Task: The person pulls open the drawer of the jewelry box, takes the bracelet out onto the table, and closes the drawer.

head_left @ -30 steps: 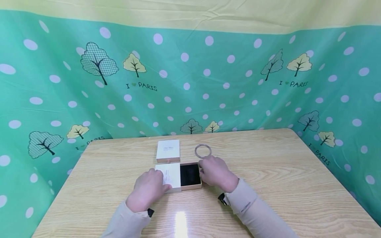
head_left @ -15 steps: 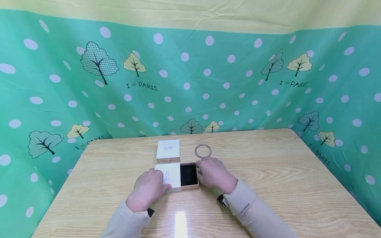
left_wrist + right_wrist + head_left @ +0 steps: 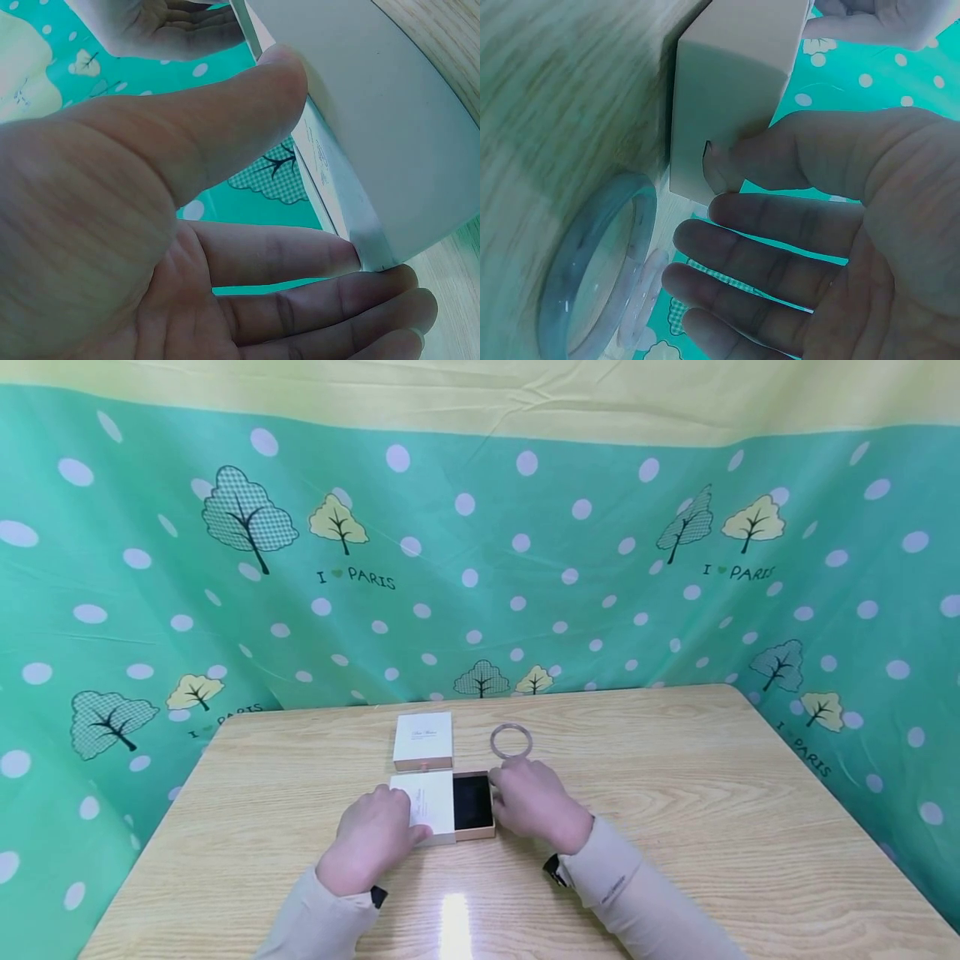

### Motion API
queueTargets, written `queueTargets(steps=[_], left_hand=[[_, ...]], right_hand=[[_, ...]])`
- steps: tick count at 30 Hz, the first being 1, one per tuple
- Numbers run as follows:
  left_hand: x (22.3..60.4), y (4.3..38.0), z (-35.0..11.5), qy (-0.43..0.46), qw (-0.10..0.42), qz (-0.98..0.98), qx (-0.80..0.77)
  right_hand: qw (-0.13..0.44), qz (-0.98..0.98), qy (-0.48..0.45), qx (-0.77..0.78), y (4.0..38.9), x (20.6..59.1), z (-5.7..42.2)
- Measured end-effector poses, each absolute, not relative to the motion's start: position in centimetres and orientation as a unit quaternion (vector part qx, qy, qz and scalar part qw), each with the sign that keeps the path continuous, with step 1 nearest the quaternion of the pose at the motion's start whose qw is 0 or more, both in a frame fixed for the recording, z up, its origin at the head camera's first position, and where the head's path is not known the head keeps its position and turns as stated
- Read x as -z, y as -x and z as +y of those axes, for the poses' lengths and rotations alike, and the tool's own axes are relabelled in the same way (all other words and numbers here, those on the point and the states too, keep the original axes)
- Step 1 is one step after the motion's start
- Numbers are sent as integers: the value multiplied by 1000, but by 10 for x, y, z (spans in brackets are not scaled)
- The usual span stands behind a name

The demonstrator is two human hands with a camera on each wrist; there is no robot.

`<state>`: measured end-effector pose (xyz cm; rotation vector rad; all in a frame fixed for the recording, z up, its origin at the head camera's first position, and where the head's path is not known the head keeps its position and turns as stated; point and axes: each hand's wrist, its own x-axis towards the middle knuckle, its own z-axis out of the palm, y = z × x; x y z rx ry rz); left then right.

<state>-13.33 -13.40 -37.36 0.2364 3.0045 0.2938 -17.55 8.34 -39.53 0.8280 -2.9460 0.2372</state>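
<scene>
In the head view, a white drawer-style jewelry box (image 3: 433, 797) lies on the table, its pinkish drawer (image 3: 476, 833) partly out to the right. Black lining (image 3: 471, 803) shows inside it. My left hand (image 3: 373, 835) grips the sleeve from the left, with thumb and index finger at opposite edges in the left wrist view. On the drawer's right end rests my right hand (image 3: 542, 806). The right wrist view has its thumb pressing that end face (image 3: 727, 90), the other fingers fairly straight. A translucent greyish bangle (image 3: 555, 300) lies just beyond the right hand.
A second white box (image 3: 423, 737), closed, lies directly behind the first, with a small pink tab at its front. The wooden table (image 3: 675, 760) extends to both sides. A green dotted curtain (image 3: 480, 585) hangs behind it.
My right hand has moved left, and the drawer has slid partway further into its sleeve. My left hand, the sleeve, the second box and the bangle stay in place.
</scene>
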Motion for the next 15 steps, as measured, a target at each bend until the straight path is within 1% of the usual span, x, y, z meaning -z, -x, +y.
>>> queueTargets(steps=[15], left_hand=[[375,134,-135,-81,57,990,-103]], right_hand=[[59,-951,-290,-83,172,396,79]])
